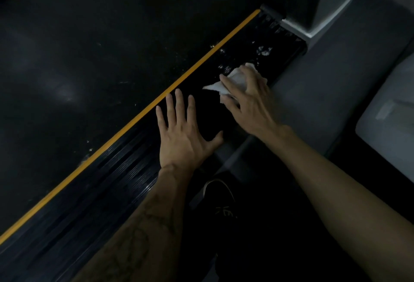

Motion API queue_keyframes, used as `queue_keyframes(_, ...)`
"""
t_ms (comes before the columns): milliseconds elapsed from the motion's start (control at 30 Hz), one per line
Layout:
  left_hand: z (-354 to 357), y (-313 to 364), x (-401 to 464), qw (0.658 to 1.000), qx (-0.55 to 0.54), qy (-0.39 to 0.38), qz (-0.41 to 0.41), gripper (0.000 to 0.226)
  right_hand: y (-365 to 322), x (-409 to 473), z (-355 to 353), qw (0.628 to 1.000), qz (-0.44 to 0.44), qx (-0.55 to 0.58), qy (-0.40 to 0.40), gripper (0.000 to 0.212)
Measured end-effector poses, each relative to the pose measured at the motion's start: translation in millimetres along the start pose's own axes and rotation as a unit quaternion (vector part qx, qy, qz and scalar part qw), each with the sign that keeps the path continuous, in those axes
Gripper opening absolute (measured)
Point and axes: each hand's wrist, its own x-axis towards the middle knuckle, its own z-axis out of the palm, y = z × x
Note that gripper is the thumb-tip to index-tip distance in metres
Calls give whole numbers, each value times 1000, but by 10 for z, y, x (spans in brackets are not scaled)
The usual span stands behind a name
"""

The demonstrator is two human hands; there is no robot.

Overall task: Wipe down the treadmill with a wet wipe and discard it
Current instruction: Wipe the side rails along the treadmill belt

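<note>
- a white wet wipe [233,79] is pressed onto the treadmill's black side rail [125,169] beneath the curled fingers of the right hand [248,100].
- the left hand [183,138] is laid flat on the rail, fingers spread.
- white smudges [264,51] are left ahead of the wipe; wiping seems unfinished, discarding not yet done.

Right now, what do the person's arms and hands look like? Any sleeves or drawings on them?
No sleeves or gloves show: both forearms are bare. The left forearm has dark line tattoos. The left hand and right hand wear no visible rings or watch.
</note>
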Motion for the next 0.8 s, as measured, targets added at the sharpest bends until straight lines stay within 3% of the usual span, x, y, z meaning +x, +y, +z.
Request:
queue_keyframes(233,-7,-4,-1,1000,-13,0,3,114,-410,330,158,994,98,-11,-57,70)
queue_keyframes(400,9,-10,3,1000,-9,2,5,115,-356,252,172,999,50,13,-17,75)
queue_keyframes(567,14,-7,7,1000,-5,2,5,115,-267,211,88,999,16,43,26,47)
queue_keyframes(800,13,-8,13,1000,-7,5,9,115,-290,149,135,998,-54,-16,-43,72)
